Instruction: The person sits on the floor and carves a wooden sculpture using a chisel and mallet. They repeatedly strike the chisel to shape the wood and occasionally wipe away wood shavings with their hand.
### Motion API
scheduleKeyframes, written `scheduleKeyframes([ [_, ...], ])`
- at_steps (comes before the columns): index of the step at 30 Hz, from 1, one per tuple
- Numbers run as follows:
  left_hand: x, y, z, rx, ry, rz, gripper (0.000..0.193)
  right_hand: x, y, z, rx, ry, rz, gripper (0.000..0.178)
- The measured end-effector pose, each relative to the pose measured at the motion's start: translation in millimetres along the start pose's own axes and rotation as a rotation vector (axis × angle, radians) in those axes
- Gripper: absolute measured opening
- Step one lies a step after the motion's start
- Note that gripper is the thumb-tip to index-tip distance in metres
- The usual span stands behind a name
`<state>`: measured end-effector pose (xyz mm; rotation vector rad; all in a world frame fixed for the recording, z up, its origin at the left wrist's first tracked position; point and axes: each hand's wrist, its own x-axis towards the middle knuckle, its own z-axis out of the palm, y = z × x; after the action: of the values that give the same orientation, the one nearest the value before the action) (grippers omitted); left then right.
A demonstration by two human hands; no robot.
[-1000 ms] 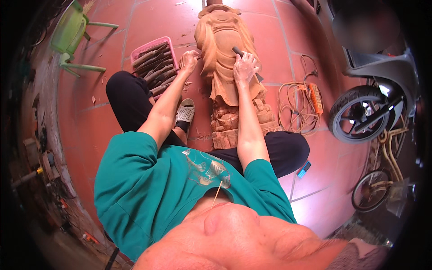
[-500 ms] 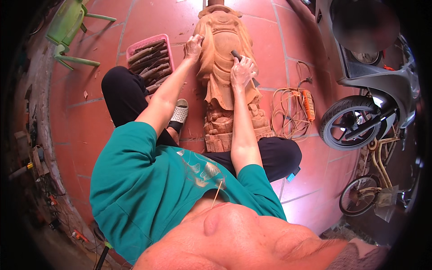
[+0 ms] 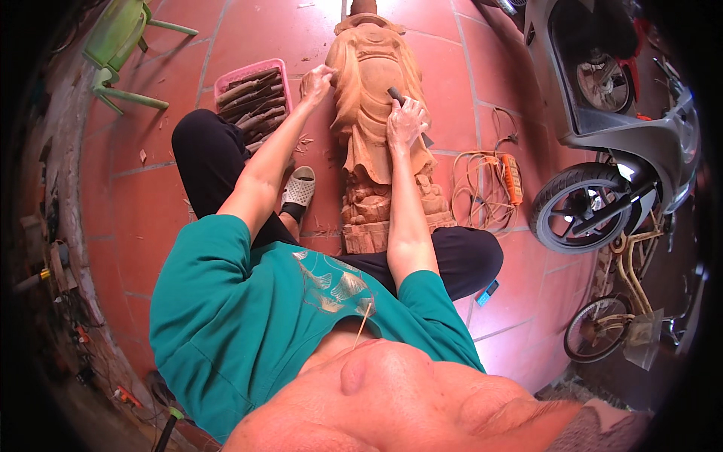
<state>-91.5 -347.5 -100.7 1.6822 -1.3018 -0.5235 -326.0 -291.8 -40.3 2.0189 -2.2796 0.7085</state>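
A brown carved wooden statue (image 3: pixel 376 79) of a robed figure lies on its back on the floor before me, its carved base toward my legs. My right hand (image 3: pixel 407 123) rests on the lower robe, closed around a dark grey bar-shaped piece (image 3: pixel 396 96). One end of that piece sticks out above the fingers; its exact kind is unclear. Just off the statue's left edge is my left hand (image 3: pixel 316 84), its fingers curled together. Whatever they may hold is too small to make out.
Left of the statue, a pink basket (image 3: pixel 286 83) holds several long wooden-handled tools. An orange power strip (image 3: pixel 513 179) with coiled cord lies to the right, near a parked grey motorbike (image 3: pixel 584 207). A green chair (image 3: pixel 117 45) stands at far left. Wood chips litter the tiles.
My left hand has shifted slightly left, away from the statue's edge, and its fingers have curled. My right hand stays nearly in place with the dark piece.
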Motion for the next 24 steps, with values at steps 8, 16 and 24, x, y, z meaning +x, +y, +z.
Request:
scheduleKeyframes([
  [8, -5.9, -14.2, 23.2, 0.139, 0.152, 0.059, 0.011, -1.7, -9.6, 2.7, -0.049, 0.076, -0.058, 0.029],
  [16, -30.8, -30.4, 2.1, 0.078, 0.022, -0.11, 0.016, -0.8, -8.7, 3.0, -0.005, 0.078, -0.045, 0.03],
  [24, 0.9, 1.4, 12.1, -0.152, 0.152, -0.133, 0.016, -0.8, -16.1, 2.4, 0.027, 0.101, -0.081, 0.03],
])
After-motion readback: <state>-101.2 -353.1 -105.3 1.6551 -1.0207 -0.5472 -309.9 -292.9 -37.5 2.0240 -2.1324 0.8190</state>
